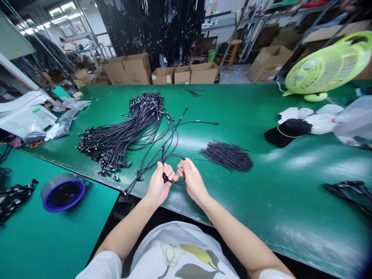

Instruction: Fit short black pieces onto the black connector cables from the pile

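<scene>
A black cable (pixel 174 156) bent into a loop is held between my two hands, just above the near edge of the green table. My left hand (pixel 161 181) is closed round the cable and a dark connector end. On the other side of the loop, the fingers of my right hand (pixel 189 175) pinch the cable. A few loose black cables (pixel 151 162) lie beside and beyond my left hand. Farther left spreads a large heap of black cables (pixel 124 131) with connector ends. To the right of my hands lies a pile of thin black ties (pixel 228 155).
A green fan (pixel 328 66) stands at the far right, near a black bundle with a yellow band (pixel 286 132) and plastic bags (pixel 356 120). A blue-rimmed round object (pixel 64 193) sits on the left table. Cardboard boxes (pixel 203 73) line the far side.
</scene>
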Available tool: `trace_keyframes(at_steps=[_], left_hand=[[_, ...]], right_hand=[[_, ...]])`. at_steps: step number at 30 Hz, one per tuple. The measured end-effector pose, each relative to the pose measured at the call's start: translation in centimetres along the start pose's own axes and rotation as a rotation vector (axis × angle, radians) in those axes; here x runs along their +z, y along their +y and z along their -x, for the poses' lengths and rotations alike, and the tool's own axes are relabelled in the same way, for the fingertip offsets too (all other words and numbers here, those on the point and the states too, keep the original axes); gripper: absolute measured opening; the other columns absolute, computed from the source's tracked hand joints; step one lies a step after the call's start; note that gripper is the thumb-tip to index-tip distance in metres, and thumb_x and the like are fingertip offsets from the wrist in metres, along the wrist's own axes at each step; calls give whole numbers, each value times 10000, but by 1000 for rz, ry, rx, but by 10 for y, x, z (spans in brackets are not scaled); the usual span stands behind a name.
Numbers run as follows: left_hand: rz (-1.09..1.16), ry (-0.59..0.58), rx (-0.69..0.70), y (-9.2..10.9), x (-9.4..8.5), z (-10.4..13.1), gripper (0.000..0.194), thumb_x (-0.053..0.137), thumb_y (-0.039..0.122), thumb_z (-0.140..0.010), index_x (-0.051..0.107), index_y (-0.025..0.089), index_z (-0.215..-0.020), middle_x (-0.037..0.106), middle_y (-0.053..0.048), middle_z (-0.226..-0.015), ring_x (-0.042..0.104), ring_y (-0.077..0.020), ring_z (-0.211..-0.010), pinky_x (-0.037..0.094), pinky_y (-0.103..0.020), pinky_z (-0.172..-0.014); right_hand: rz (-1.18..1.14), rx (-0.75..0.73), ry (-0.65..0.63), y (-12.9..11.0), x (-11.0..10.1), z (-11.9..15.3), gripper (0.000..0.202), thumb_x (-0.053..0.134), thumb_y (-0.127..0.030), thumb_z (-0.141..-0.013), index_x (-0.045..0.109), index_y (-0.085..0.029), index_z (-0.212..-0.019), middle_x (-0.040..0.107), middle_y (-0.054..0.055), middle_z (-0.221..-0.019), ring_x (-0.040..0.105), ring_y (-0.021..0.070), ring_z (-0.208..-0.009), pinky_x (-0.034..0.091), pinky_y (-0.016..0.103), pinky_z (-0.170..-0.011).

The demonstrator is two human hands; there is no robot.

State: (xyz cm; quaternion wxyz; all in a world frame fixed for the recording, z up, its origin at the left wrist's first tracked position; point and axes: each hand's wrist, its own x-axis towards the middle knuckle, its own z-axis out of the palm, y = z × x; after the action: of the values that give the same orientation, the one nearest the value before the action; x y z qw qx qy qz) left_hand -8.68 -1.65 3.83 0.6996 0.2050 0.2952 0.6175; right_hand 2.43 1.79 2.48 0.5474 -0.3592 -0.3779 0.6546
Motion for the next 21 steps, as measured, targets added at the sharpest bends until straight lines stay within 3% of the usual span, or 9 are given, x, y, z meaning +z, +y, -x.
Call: trace_keyframes(at_steps=[4, 6, 8, 10, 11, 13, 16, 18, 21], left_hand=[[-245, -87, -64, -7, -5, 1, 483, 496, 605, -883, 425, 179, -667, 360, 52, -579, 448, -102, -565, 415, -281, -705], [-392, -89, -18, -13, -11, 5, 495, 459, 631, -888, 417, 186, -676, 306, 73, -542, 404, -91, -507, 397, -278, -667], [-580, -111, 36, -18, -15, 11, 497, 415, 655, -892, 431, 189, -719, 304, 76, -545, 379, -91, -489, 365, -267, -601], [-821, -173, 53, -18, -17, 20, 487, 367, 640, -914, 471, 181, -785, 377, 50, -578, 402, -108, -524, 340, -263, -563], [-935, -208, 41, -17, -17, 24, 467, 359, 609, -931, 499, 173, -836, 426, 31, -610, 425, -118, -556, 345, -263, -565], [-1099, -283, -8, -14, -17, 31, 401, 372, 521, -958, 542, 158, -953, 524, -8, -708, 475, -139, -638, 382, -269, -610], [-1175, -396, -64, -11, -20, 35, 309, 417, 396, -958, 566, 147, -1063, 605, -65, -911, 544, -183, -814, 436, -304, -752], [-1128, -431, -74, -11, -22, 34, 265, 441, 338, -946, 599, 147, -1042, 622, -93, -1000, 560, -215, -929, 434, -341, -869], [-972, -374, -93, -13, -22, 28, 210, 549, 304, -892, 666, 175, -1008, 642, -104, -1067, 552, -246, -1064, 377, -360, -1009]], right_hand=[[-164, 161, -35, -10, -3, 2, 503, 672, -593, -780, 379, -202, -661, 244, -88, -589, 167, 48, -445, 207, 184, -370], [-105, 62, -8, -13, -3, 9, 460, 697, -564, -772, 444, -193, -672, 358, -55, -635, 330, 60, -499, 316, 181, -423], [26, -83, 5, -13, -1, 19, 383, 691, -542, -788, 542, -192, -739, 533, 17, -853, 531, 111, -726, 464, 217, -590], [114, -144, -56, -11, 3, 29, 353, 678, -534, -802, 571, -198, -806, 567, 56, -1093, 589, 154, -877, 506, 263, -683], [107, -142, -98, -9, 5, 33, 355, 685, -534, -796, 559, -203, -834, 567, 56, -1133, 606, 153, -852, 508, 270, -664], [42, -108, -161, -7, 7, 37, 377, 715, -523, -775, 525, -217, -888, 597, 24, -1012, 591, 109, -688, 473, 238, -580], [-43, -6, -170, -5, 8, 34, 344, 686, -500, -816, 520, -205, -876, 527, -50, -698, 422, 35, -466, 332, 167, -447], [-89, 91, -153, -4, 7, 30, 350, 618, -518, -863, 516, -189, -809, 449, -74, -579, 295, 18, -393, 211, 153, -385], [-142, 131, -133, -4, 4, 25, 386, 589, -533, -872, 495, -183, -742, 403, -86, -504, 210, 14, -360, 132, 158, -361]])
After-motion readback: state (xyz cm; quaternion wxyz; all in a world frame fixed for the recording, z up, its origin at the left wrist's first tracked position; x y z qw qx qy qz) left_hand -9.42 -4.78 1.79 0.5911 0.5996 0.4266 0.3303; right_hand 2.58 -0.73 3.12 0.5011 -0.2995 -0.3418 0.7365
